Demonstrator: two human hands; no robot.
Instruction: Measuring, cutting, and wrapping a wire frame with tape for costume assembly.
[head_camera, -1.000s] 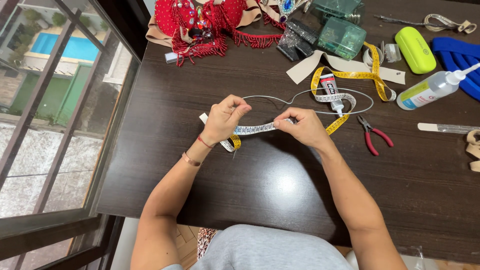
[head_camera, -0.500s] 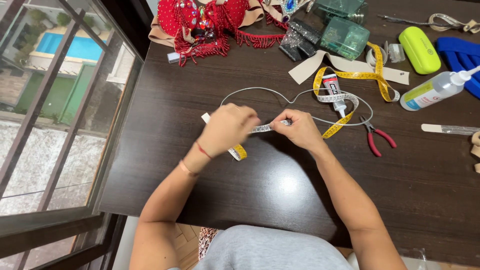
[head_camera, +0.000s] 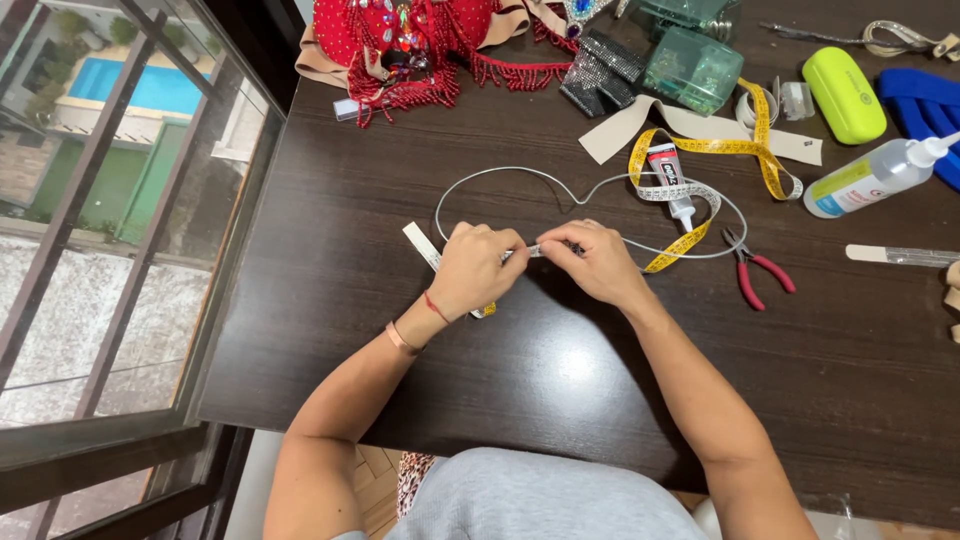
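My left hand (head_camera: 478, 268) and my right hand (head_camera: 592, 260) meet knuckle to knuckle over the dark wooden table (head_camera: 330, 300). Both pinch a white-and-yellow measuring tape (head_camera: 690, 195) stretched between them, along with the bent white wire (head_camera: 500, 175) that loops away behind the hands. The tape's white end (head_camera: 420, 243) sticks out left of my left hand. Its yellow length curls off to the right past a small glue tube (head_camera: 668, 172).
Red-handled pliers (head_camera: 755, 272) lie right of the hands. A red beaded garment (head_camera: 420, 40), green glass jars (head_camera: 692, 68), a lime case (head_camera: 845, 95), a white squeeze bottle (head_camera: 870, 178) and blue fabric (head_camera: 925, 100) line the far side. A window (head_camera: 100, 220) runs along the left.
My hands have drawn closer together on the tape and wire. The view has shifted slightly, with the hands now lower on the table.
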